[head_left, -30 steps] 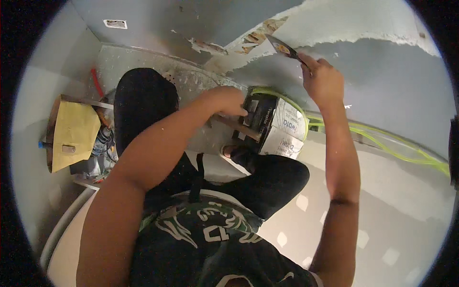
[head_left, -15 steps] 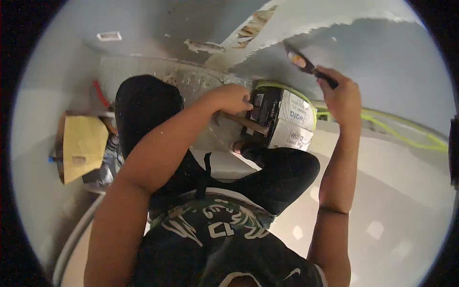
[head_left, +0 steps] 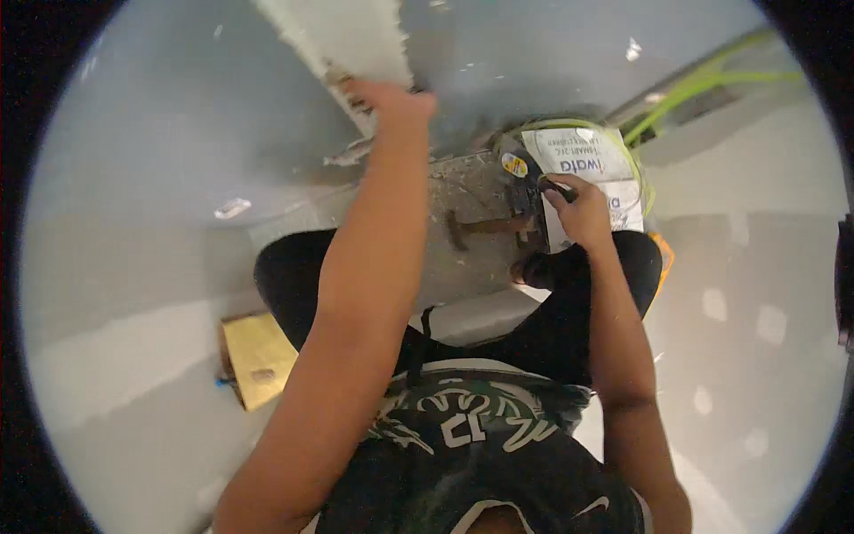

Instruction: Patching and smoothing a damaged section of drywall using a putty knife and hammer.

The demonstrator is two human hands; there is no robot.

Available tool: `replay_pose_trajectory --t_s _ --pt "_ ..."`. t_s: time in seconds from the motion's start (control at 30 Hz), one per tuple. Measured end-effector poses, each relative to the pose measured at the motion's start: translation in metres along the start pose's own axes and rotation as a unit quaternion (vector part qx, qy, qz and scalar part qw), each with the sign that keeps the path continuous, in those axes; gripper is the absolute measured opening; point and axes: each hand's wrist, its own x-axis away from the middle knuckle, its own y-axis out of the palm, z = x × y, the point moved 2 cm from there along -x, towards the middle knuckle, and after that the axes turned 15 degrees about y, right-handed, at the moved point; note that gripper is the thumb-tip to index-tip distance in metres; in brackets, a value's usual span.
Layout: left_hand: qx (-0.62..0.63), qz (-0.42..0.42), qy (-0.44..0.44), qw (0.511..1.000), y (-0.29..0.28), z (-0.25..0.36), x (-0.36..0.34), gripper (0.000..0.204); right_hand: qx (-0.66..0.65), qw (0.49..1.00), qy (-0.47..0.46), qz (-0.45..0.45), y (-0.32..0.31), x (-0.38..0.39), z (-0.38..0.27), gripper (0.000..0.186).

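Observation:
My left hand (head_left: 396,100) reaches up to the bare, torn strip (head_left: 356,40) in the grey wall. Its fingers are at the strip's ragged edge, too blurred to tell whether they grip anything. Lower and to the right, my right hand (head_left: 583,212) is closed round the black handle of a putty knife (head_left: 514,165) with a yellow and white sticker on its blade. The knife is held in front of a black and white box (head_left: 578,153), apart from the wall. A hammer (head_left: 485,227) with a wooden handle lies on the floor between my knees.
A yellow-green hose (head_left: 663,111) loops round the box and runs off to the right along the wall's foot. A yellow box-like piece (head_left: 258,356) stands by my left knee. A white scrap (head_left: 233,208) and crumbs of debris lie about.
My left hand has gone from near the hammer up to the torn strip. My right hand has drawn the putty knife down from the wall to the box. The view has shifted.

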Motion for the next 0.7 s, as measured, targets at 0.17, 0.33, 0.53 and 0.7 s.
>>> replay_pose_trajectory --t_s 0.17,0.33,0.53,0.7 --pt "-0.004 -0.12 -0.045 0.992 0.005 0.005 0.01 0.087 -0.03 0.999 -0.005 0.028 -0.017 -0.01 0.006 0.027" --pt "0.003 -0.164 -0.023 0.986 0.006 0.017 0.005 0.069 -0.018 0.998 -0.054 -0.013 -0.022 0.002 0.004 0.027" --pt "0.003 -0.065 -0.046 0.997 0.041 0.036 0.013 0.067 -0.001 1.0 -0.023 -0.006 -0.029 -0.002 0.015 0.027" --pt "0.043 -0.078 -0.055 0.995 0.053 0.079 0.012 0.068 -0.001 0.999 -0.038 -0.014 -0.029 0.0 0.009 0.028"
